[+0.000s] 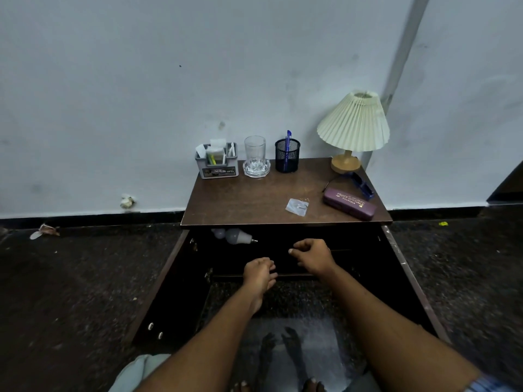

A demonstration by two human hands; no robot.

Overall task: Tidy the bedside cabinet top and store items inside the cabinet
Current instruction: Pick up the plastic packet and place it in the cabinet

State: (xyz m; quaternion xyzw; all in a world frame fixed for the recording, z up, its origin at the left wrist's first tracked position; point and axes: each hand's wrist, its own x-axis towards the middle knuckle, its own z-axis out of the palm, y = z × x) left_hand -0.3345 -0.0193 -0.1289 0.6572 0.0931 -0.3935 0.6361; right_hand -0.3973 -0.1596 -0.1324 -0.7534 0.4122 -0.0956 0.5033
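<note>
Both doors of the bedside cabinet stand wide, and the two hands hang in front of its dark opening, below the front edge of the tabletop. The left hand is lower and nearer the person, its fingers slack and slightly spread, with nothing in them. The right hand sits a little higher and just beside it, its fingers curled in toward the palm, and I can see nothing in its grasp. Neither hand touches anything on the top.

Inside, high on the left just under the top, lie two pale light bulbs, beyond the left hand and apart from it.

Still on the top, above and right of the right hand, lies a small clear packet with a metal hook in it. Near the right front corner lies a purple spectacle case with gold lettering that reads "PRINCE OPTICALS"; a smaller line beneath it is too fine to read. Just behind the case lie blue glasses, with a pleated lamp standing behind them.

Along the back edge stand a grey organiser stuffed with papers, its label showing "OPEL", then a drinking glass standing in a glass dish, then a black mesh pen cup with a blue pen upright in it.
</note>
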